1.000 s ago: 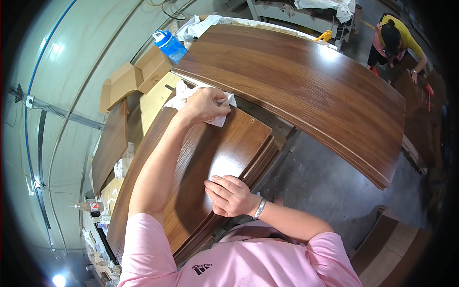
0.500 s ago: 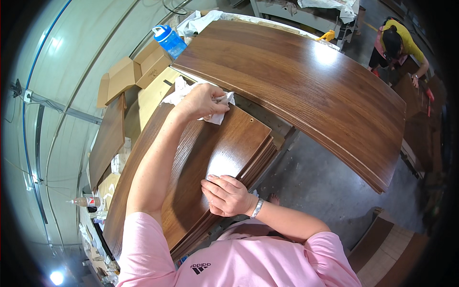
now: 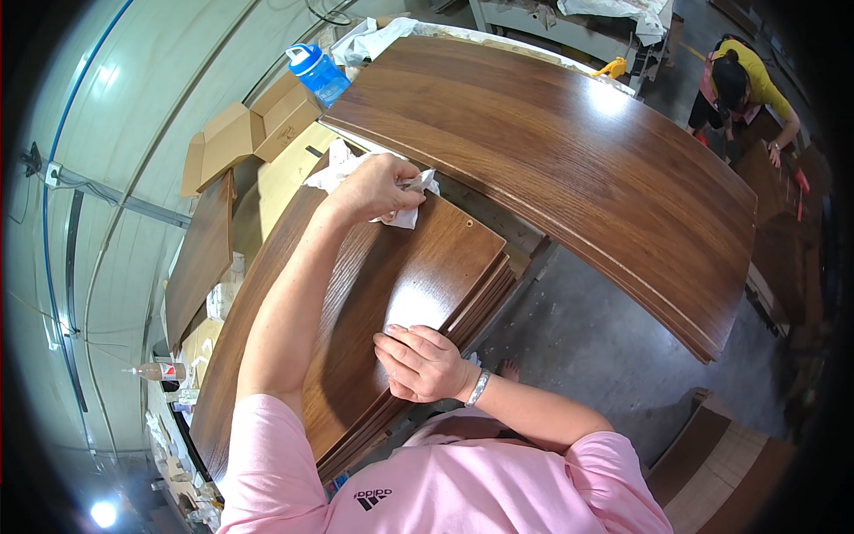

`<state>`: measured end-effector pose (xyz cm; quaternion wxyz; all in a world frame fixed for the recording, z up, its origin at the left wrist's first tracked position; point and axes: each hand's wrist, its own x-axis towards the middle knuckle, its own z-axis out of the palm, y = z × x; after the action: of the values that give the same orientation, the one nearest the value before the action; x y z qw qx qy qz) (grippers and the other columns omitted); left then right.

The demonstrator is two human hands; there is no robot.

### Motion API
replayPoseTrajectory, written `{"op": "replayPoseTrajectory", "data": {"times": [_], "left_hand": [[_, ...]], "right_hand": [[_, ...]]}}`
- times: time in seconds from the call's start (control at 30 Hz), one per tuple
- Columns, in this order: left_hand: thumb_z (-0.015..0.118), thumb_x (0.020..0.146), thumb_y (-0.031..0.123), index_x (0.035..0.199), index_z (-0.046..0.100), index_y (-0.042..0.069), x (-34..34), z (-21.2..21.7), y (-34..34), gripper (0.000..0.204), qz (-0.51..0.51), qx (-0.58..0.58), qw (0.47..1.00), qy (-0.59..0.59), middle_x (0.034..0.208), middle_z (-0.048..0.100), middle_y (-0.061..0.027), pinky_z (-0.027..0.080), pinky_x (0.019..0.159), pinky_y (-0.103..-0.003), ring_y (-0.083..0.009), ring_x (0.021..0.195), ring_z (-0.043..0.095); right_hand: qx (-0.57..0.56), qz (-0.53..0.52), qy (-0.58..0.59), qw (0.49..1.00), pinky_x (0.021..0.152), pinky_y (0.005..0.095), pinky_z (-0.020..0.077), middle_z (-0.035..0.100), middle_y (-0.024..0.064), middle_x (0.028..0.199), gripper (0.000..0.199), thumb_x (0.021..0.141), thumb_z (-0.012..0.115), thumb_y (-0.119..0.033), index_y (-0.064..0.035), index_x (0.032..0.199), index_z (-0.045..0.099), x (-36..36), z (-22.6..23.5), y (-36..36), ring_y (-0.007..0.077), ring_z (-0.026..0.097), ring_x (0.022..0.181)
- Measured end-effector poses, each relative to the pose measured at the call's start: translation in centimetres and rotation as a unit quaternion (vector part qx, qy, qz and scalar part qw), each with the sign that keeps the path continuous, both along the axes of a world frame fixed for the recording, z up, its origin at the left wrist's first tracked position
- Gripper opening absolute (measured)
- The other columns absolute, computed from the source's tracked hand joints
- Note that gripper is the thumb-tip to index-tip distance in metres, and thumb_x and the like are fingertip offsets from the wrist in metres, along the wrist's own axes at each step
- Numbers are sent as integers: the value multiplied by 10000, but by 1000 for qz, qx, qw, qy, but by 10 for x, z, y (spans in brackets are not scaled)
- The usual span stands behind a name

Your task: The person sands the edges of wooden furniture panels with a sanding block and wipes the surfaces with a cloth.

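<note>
My left hand (image 3: 381, 189) reaches across a stack of dark brown wood-grain panels. Its fingers are closed on a crumpled white rag (image 3: 405, 212) near the far end of the top panel (image 3: 454, 240). Part of the rag is hidden beneath that hand. Closer to my body, my right hand (image 3: 422, 363) rests by the near edge of the same panel, its fingers stretched out side by side and nothing seen in them. A silver bracelet circles the right wrist. Light glares off the panel between both hands.
A larger brown panel (image 3: 569, 142) lies beyond the stack, across a gap showing grey floor. A blue bottle (image 3: 318, 76) and an open cardboard box (image 3: 236, 133) stand at the far left. At far right, a person in yellow (image 3: 756, 84) bends over other panels.
Both hands and the rag hold nearly the same place. The view has shifted very slightly.
</note>
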<state>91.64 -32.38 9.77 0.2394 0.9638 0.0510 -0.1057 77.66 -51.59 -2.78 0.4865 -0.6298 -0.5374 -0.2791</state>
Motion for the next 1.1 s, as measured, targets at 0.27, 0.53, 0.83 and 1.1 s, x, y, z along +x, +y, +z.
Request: {"op": "replayPoseTrajectory", "data": {"times": [0.27,0.53,0.83,1.1], "left_hand": [[766,781,202,896,722,-2,-3,-6,4,238,-29,-11,999,-29,700,681,-139,533,591,-335,-190,623,665],[768,791,210,868,701,-17,1,-10,7,249,-44,-8,999,-29,672,665,-125,517,576,-338,-179,610,652],[786,731,194,1115,657,19,-16,-16,-2,441,-25,-7,988,-149,926,712,-191,531,791,-377,-318,876,698],[621,696,-85,1183,640,56,-96,-47,-26,507,-152,-51,946,-282,1220,669,-120,309,1139,-551,-287,1248,582]], "right_hand": [[-2,-3,-2,1000,1018,384,454,677,118,1169,302,892,553,-268,-37,1027,691,-1,0,0,252,633,1134],[-5,-8,-5,1000,1019,383,454,675,114,1179,302,887,556,-266,-41,1036,692,0,-1,-1,252,631,1140],[-2,-3,-12,1000,1004,394,464,678,124,1169,312,890,552,-267,-32,1045,686,0,0,2,268,633,1132],[-33,-2,11,999,992,390,466,680,108,1175,313,896,536,-238,-32,1082,681,-2,0,-6,252,633,1106]]}}
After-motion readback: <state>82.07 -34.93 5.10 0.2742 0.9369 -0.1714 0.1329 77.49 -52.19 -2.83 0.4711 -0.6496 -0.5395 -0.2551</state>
